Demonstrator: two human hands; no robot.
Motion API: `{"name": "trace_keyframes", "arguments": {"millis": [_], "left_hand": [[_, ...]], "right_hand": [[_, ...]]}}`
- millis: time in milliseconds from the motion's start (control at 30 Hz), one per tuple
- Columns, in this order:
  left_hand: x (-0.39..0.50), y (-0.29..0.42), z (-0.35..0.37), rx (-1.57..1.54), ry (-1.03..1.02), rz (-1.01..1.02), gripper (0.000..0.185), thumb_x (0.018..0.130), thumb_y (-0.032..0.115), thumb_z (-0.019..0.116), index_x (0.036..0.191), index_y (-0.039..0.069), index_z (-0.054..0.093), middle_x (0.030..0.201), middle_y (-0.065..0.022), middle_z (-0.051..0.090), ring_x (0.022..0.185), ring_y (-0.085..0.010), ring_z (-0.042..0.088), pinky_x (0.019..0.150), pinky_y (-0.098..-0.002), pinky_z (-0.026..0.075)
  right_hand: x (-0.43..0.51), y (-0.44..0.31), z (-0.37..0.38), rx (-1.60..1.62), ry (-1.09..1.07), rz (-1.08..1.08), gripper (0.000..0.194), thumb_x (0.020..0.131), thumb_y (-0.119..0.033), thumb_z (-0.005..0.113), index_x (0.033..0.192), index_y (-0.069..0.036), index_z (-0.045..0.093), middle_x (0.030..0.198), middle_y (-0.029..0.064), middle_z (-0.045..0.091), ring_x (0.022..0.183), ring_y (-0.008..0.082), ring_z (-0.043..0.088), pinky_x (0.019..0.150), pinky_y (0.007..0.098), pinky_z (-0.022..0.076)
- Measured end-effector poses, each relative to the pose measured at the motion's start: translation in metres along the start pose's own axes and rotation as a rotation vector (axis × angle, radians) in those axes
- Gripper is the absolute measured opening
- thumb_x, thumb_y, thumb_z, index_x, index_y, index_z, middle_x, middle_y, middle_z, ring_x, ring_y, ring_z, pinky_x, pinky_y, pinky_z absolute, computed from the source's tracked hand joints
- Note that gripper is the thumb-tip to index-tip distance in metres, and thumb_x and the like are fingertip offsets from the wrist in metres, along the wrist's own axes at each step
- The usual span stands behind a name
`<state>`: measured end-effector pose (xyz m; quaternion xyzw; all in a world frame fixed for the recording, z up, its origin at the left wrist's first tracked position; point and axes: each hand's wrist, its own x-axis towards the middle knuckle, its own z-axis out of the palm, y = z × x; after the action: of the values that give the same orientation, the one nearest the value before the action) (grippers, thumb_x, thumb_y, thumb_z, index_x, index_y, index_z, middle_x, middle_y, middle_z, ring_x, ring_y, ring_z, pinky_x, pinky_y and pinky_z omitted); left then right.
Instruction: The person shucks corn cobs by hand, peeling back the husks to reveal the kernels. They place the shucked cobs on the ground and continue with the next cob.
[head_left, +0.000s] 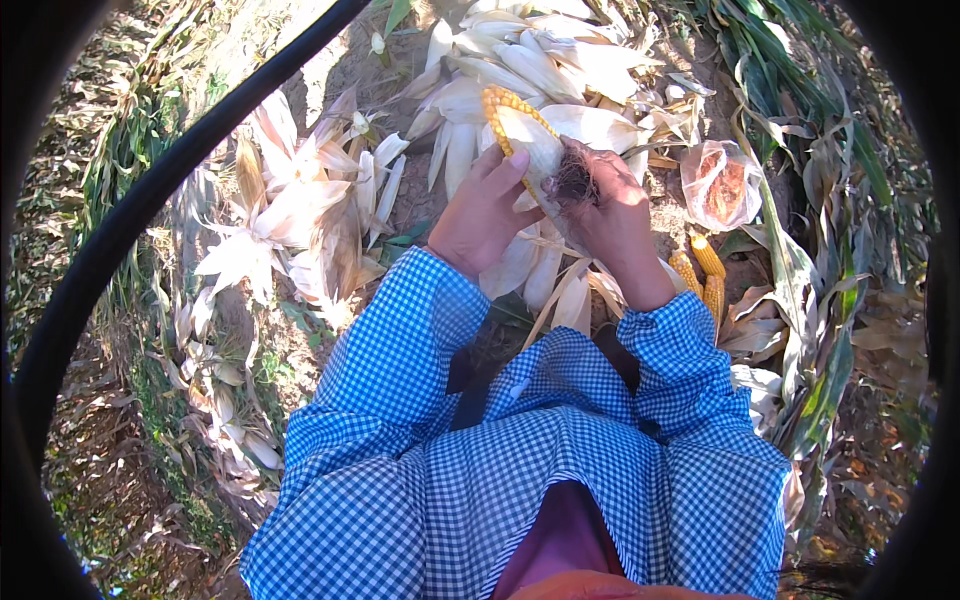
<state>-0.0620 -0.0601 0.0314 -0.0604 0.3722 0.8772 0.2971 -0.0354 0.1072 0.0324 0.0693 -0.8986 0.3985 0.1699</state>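
Observation:
A partly husked ear of yellow corn is held up in front of me, its kernels showing along the edges of a pale husk leaf. My left hand grips the ear from the left, thumb laid against the husk. On the other side, my right hand has its fingers closed around a tuft of dark brown corn silk beside the ear. The right fingertips are partly hidden by the silk. Beneath both hands lie loose dry husks.
A heap of pale husks lies ahead, with more husks at left. Bare yellow corn ears rest at right, below a clear plastic bag holding reddish-brown silk. Cut corn stalks line the right side. A black strap-like band crosses the upper left.

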Motion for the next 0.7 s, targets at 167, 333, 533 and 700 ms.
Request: {"name": "trace_keyframes", "arguments": {"millis": [167, 333, 533, 700], "left_hand": [[0.006, 0.000, -0.012, 0.142, -0.122, 0.054, 0.060, 0.085, 0.022, 0.073, 0.132, 0.001, 0.044, 0.123, -0.0098, 0.056, 0.113, -0.0208, 0.055, 0.098, -0.0374, 0.044], [0.004, 0.001, -0.010, 0.181, -0.171, 0.103, 0.065, 0.082, 0.021, 0.075, 0.134, -0.001, 0.042, 0.122, -0.0103, 0.057, 0.112, -0.0204, 0.056, 0.099, -0.0356, 0.044], [0.003, 0.000, -0.007, 0.151, -0.200, 0.156, 0.071, 0.081, 0.022, 0.077, 0.136, 0.000, 0.039, 0.125, -0.0102, 0.054, 0.117, -0.0210, 0.053, 0.100, -0.0365, 0.044], [0.009, 0.004, -0.009, 0.062, -0.155, 0.158, 0.066, 0.082, 0.028, 0.076, 0.132, 0.001, 0.041, 0.121, -0.0108, 0.055, 0.114, -0.0221, 0.055, 0.099, -0.0377, 0.045]], "right_hand": [[0.001, -0.001, -0.006, 0.515, -0.148, 0.306, 0.043, 0.081, -0.011, 0.075, 0.121, -0.005, 0.061, 0.109, 0.0049, 0.065, 0.099, 0.0137, 0.061, 0.088, 0.0297, 0.0491], [0.004, -0.002, -0.014, 0.876, -0.310, 0.649, 0.051, 0.079, -0.004, 0.076, 0.125, -0.002, 0.054, 0.107, 0.0070, 0.065, 0.097, 0.0145, 0.062, 0.083, 0.0277, 0.0518], [0.010, 0.001, -0.022, 0.756, -0.458, 0.634, 0.066, 0.076, -0.020, 0.080, 0.134, -0.007, 0.050, 0.105, 0.0075, 0.065, 0.083, 0.0121, 0.064, 0.066, 0.0259, 0.0536], [0.006, 0.010, -0.010, 0.888, -0.283, 0.697, 0.052, 0.080, -0.018, 0.077, 0.125, -0.005, 0.055, 0.093, 0.0040, 0.066, 0.071, 0.0096, 0.062, 0.059, 0.0226, 0.0501]]}}
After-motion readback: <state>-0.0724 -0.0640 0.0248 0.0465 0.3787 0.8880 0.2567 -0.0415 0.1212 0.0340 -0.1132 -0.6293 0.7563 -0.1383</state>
